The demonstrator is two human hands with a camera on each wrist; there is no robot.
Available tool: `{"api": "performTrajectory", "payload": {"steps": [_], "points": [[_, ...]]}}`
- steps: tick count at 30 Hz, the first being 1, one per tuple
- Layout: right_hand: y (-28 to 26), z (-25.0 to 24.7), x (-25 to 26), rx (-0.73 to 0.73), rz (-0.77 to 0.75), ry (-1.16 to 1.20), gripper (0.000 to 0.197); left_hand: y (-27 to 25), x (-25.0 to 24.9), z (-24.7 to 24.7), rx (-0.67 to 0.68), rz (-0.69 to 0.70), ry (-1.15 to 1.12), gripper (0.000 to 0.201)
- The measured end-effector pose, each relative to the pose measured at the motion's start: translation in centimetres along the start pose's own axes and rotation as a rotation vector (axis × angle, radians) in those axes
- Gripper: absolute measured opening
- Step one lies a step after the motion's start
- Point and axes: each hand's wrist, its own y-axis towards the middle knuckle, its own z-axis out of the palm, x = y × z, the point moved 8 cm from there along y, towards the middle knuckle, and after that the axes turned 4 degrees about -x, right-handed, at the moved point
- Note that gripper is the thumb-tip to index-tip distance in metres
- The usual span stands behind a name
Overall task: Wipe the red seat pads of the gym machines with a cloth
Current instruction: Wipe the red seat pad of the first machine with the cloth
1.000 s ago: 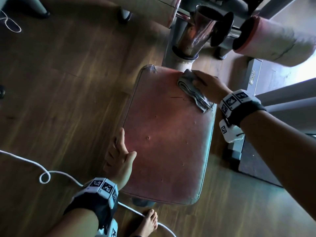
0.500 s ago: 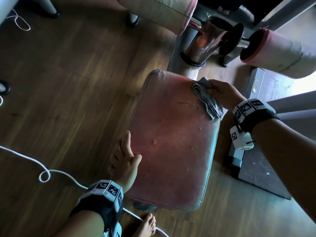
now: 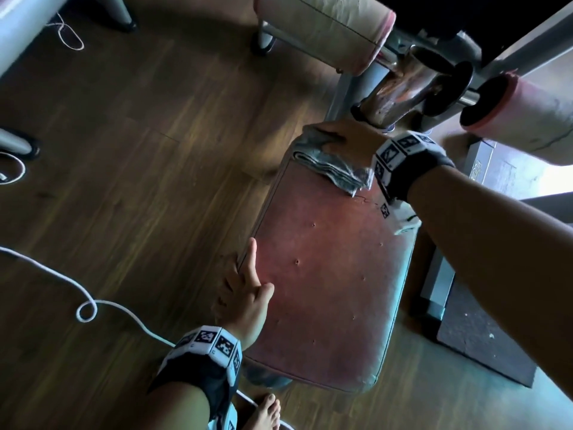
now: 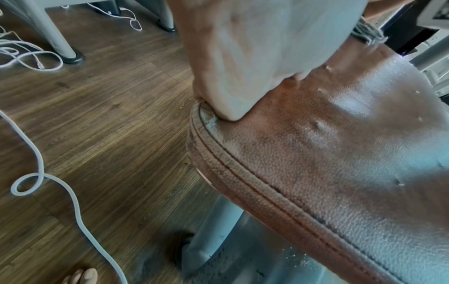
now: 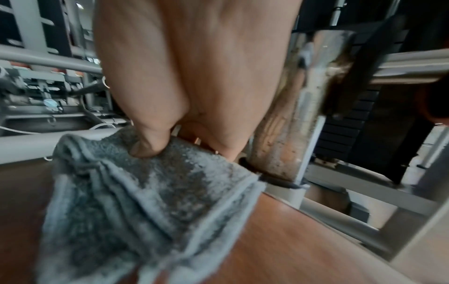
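A worn red seat pad [image 3: 328,283] fills the middle of the head view. My right hand [image 3: 339,138] lies over a folded grey cloth [image 3: 330,164] at the pad's far left corner; its thumb digs into the cloth [image 5: 136,192] in the right wrist view, and its fingers drop over the far edge. My left hand [image 3: 245,293] rests on the pad's near left edge, index finger straight along the seam and thumb on top. The heel of the left hand [image 4: 255,57] sits on the stitched rim of the pad [image 4: 340,153].
A chrome post [image 3: 400,91] rises just behind the pad, beside my right hand. Two roller pads [image 3: 325,26] [image 3: 527,119] hang beyond it. A white cable [image 3: 93,305] loops over the wooden floor at left. A black mat [image 3: 483,346] lies at right, and a bare foot [image 3: 263,411] is below.
My right hand has slid the cloth along the pad's far edge from the right corner to the left corner. The left hand has stayed on the left edge.
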Motion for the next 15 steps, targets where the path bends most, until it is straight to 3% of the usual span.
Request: {"api": "performTrajectory", "payload": {"steps": [5, 11, 15], "points": [[-2.5, -0.9, -3.6, -0.097, 0.062, 0.022, 0.044, 0.0, -0.1, 0.0, 0.016, 0.016, -0.001, 0.084], [0.4, 0.5, 0.4, -0.041, 0.063, 0.017, 0.048, -0.2, -0.4, -0.2, 0.026, 0.022, -0.022, 0.08], [-0.8, 0.3, -1.2, -0.106, 0.117, 0.026, 0.036, -0.3, -0.4, -0.1, 0.045, -0.001, 0.014, 0.081]]}}
